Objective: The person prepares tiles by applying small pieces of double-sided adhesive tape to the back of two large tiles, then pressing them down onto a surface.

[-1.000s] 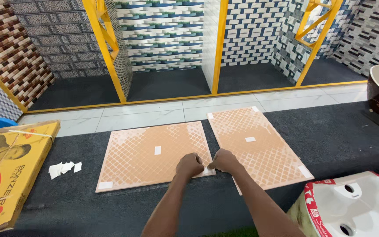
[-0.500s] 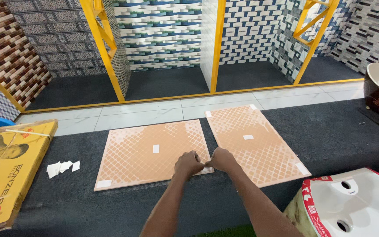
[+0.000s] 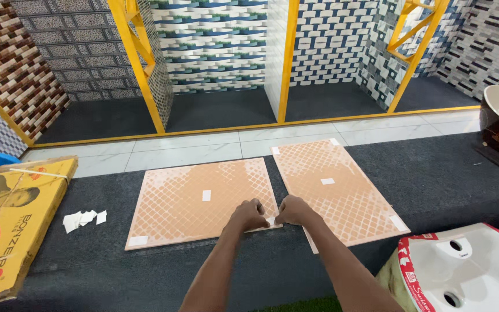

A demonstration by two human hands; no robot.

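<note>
Hands: left hand (image 3: 248, 215), right hand (image 3: 293, 210) | meet at left tile (image 3: 203, 199) near corner

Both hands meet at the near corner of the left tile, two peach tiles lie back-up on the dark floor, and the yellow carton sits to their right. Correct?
Not quite. The head view shows the yellow carton to the left of the tiles, not right. Both hands do meet at that corner.

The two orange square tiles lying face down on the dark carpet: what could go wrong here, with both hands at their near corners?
1. The left hand and right hand pinch at the meeting corners of the left orange tile and the right orange tile; fingertips might get nipped if a tile slides.
2. The corners almost touch, so a push could chip an edge.
3. The white ceramic sink sits close by the right forearm; a wide elbow swing might bump it.
</note>
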